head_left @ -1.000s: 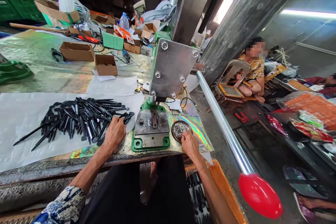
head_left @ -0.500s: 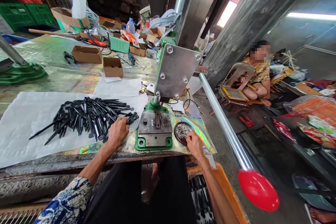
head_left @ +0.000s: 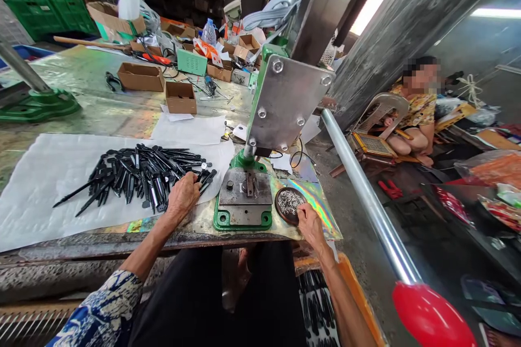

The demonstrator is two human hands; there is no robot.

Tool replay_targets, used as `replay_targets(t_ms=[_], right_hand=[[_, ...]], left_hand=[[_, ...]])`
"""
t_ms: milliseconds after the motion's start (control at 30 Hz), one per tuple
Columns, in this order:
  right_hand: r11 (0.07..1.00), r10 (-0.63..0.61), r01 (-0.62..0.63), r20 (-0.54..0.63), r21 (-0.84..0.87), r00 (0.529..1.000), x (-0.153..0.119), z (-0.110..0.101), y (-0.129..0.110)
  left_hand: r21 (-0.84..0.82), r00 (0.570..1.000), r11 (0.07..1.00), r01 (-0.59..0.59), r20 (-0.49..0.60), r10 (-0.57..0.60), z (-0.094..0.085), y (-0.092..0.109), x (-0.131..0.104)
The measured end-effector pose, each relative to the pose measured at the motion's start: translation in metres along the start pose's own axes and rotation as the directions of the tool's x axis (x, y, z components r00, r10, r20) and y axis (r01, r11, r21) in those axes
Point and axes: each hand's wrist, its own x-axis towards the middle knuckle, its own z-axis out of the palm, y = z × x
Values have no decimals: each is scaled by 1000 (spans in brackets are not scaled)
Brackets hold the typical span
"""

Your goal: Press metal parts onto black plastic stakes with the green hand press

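My left hand [head_left: 184,193] is closed at the right edge of a pile of black metal pieces [head_left: 138,176] on a white sheet [head_left: 36,190]. Its fingertips touch the pieces, but what they grip is hidden. My right hand [head_left: 310,221] has its fingers pinched at the right rim of a round dish [head_left: 290,204] full of tiny silvery parts; anything between the fingertips is too small to make out. Between the hands stands a green hand press [head_left: 243,218] with a flat steel base and a small fixture [head_left: 249,184] on top.
The press's long lever [head_left: 366,190] slants down right to a red knob [head_left: 433,314]. Small cardboard boxes [head_left: 140,77] and tools lie behind. An orange crate [head_left: 358,293] with black pieces is below the table edge. A person [head_left: 419,103] sits at the right.
The whole view has shifted slightly, moving the press and dish rightward in the picture. Both hands keep nearly the same places, at the pile and at the dish.
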Motion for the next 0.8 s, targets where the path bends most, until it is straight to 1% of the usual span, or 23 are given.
replay_targets(t_ms=[100, 167, 233, 300, 367, 433, 500, 600, 667, 733, 800], right_hand=[[1000, 2, -2, -10, 23, 1000, 0, -1, 2], [999, -2, 3, -20, 32, 1000, 0, -1, 2], [999, -11, 12, -35, 36, 999, 0, -1, 2], [999, -24, 25, -53, 34, 998, 1, -1, 1], [999, -43, 45, -71, 26, 997, 1, 0, -1], [998, -67, 69, -90, 14, 994, 0, -1, -4], [995, -95, 96, -112, 4, 989, -1, -2, -8], [989, -148, 149, -136, -5, 980, -3, -6, -17], [981, -195, 196, -141, -5, 971, -4, -9, -25], [968, -248, 251, -145, 1, 958, -6, -11, -35], [951, -302, 308, -151, 16, 941, -10, -12, -49]], left_hand=[[-69, 1000, 997, 18, -4, -19, -1, 0, 1], [-146, 999, 989, 17, -27, -21, -1, 0, 2], [-258, 997, 966, 0, -80, -21, 1, -1, 4], [-399, 990, 917, -28, -139, -31, 4, -3, 6], [-558, 986, 829, -42, -155, -55, 6, -4, 6], [-720, 990, 693, -34, -117, -73, 6, -3, 3], [-835, 994, 550, -29, -81, -70, 3, -1, -1], [-915, 995, 397, -67, -91, -43, -5, 7, -12], [-952, 996, 296, -80, -90, -21, -11, 16, -22], [-982, 999, 188, -35, -34, 9, -17, 27, -34], [-991, 995, 112, 71, 78, 65, -20, 40, -50]])
